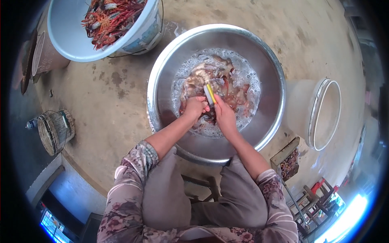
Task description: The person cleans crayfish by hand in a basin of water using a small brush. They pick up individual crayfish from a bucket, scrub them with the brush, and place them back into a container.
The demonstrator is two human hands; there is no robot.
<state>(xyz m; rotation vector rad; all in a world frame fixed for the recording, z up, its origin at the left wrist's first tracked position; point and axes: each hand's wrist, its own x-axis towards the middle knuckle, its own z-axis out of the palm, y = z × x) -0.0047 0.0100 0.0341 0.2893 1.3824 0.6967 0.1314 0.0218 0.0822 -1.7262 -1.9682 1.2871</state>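
Note:
In front of me stands a wide steel basin (267,101) holding foamy, cloudy water with brownish and reddish crayfish (221,73) heaped in it. My right hand (225,117) is closed round a small scrub brush (210,94), yellow along one side and whitish along the other, which tilts over the water. Close beside it, my left hand (195,108) has its fingers curled in just above the water. What those fingers hold is hidden. The brush lies between the two hands, close to the left hand's fingertips.
At the far left, a large light-blue tub (69,32) holds a pile of red crayfish (111,20). A white bucket (300,107) stands right of the basin, with a wooden-framed tray (285,160) nearer me. A dirty bucket (56,131) is at left; wooden stools (316,202) stand lower right.

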